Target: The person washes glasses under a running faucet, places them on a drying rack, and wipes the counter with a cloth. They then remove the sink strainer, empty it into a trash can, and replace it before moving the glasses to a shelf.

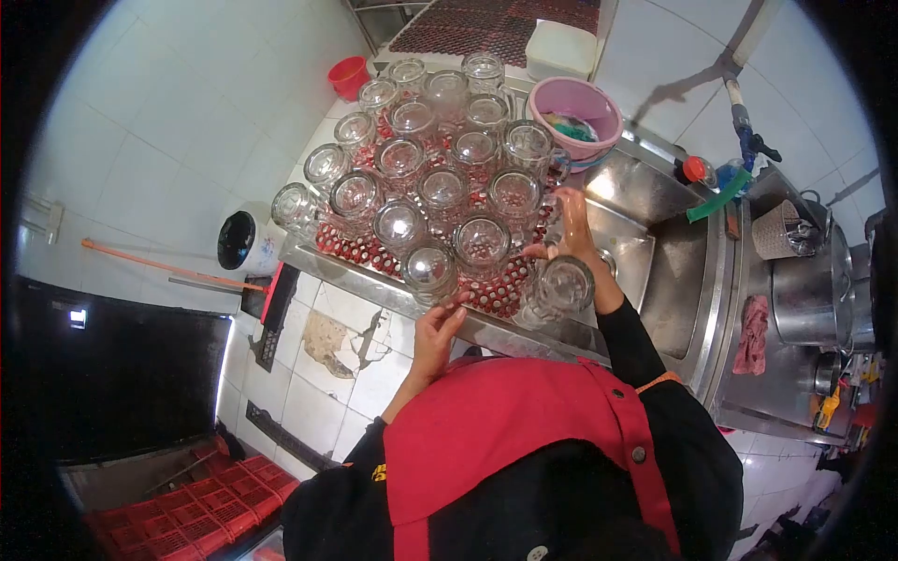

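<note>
Several clear glass mugs [400, 157] stand upside down in rows on a red and white mat [360, 251] beside the sink. My right hand [578, 229] is raised behind a glass mug [566, 285] at the mat's right front corner, fingers apart; whether it touches that mug's handle I cannot tell. My left hand [436, 338] is at the counter's front edge, fingers spread and empty, just below the front mug [430, 269].
A steel sink [687, 271] lies to the right, with a pink basin [575, 103] behind. A green hose [718, 196], pink cloth [752, 335] and large pot [812, 297] are farther right. At left are a bucket [245, 240] and red crates [196, 505].
</note>
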Demonstrator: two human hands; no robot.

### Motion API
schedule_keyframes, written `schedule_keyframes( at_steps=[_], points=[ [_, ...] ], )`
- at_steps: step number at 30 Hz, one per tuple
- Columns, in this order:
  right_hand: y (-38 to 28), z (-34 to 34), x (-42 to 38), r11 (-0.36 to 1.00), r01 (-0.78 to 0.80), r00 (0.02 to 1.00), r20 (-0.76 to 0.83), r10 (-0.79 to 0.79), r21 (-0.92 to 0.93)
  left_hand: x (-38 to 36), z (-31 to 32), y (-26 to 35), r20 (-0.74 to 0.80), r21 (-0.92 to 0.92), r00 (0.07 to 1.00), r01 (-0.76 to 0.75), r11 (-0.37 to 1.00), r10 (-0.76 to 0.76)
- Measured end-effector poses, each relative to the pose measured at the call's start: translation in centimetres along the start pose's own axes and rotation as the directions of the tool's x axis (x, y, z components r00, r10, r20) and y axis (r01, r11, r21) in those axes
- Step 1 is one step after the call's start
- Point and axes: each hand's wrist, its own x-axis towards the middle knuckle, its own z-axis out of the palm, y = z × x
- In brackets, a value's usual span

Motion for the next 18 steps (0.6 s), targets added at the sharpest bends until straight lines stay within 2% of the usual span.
schedule_keyframes(
  at_steps=[2,4,5,9,11,12,14,15,16,17,18],
  points=[
    [-0.8,0.5,-0.5,0.999,0.017,1.0,-0.013,-0.017,0.027,-0.1,0.3,0.5,0.007,-0.019,1.0,-0.002,1.0,0.002],
    [-2.4,0.8,-0.6,0.99,-0.096,0.995,-0.017,0.099,0.1,-0.1,0.1,0.3,0.009,-0.024,1.0,-0.017,1.0,0.017],
    [-3.1,0.2,-0.7,0.944,-0.225,0.974,0.055,0.219,0.24,0.0,0.0,0.2,0.014,-0.029,0.999,-0.033,0.999,0.034],
    [-2.7,0.4,-1.2,0.944,-0.227,0.967,0.168,0.19,0.24,0.0,-0.8,-0.6,-0.045,0.048,0.997,0.058,0.997,-0.056],
    [-2.9,0.9,-1.7,0.748,-0.389,0.921,0.257,0.294,0.538,0.0,-0.6,-0.4,-0.027,0.045,0.999,0.019,0.999,-0.018],
    [-3.0,1.0,-1.9,0.748,-0.387,0.921,0.261,0.288,0.54,-0.1,-0.5,-0.1,-0.033,0.044,0.999,0.017,0.999,-0.016],
    [-2.9,1.3,-2.0,0.587,-0.483,0.875,0.335,0.35,0.65,-0.4,-0.5,0.7,-0.048,0.134,0.998,0.043,0.99,-0.037],
    [-2.6,1.3,-2.1,0.613,-0.464,0.886,0.339,0.318,0.639,-0.5,-0.8,0.6,-0.055,0.132,0.998,0.042,0.99,-0.035],
    [-2.3,1.2,-2.1,0.614,-0.463,0.886,0.342,0.313,0.639,-0.4,-1.1,0.3,-0.096,0.273,0.995,0.035,0.961,-0.009],
    [-2.2,1.2,-2.2,0.484,-0.521,0.854,0.423,0.304,0.703,-0.5,-1.4,0.2,-0.134,0.408,0.991,0.035,0.912,0.022],
    [-2.1,1.1,-2.2,0.344,-0.573,0.819,0.5,0.282,0.744,-0.5,-1.6,0.3,-0.137,0.406,0.99,0.035,0.913,0.023]
  ],
)
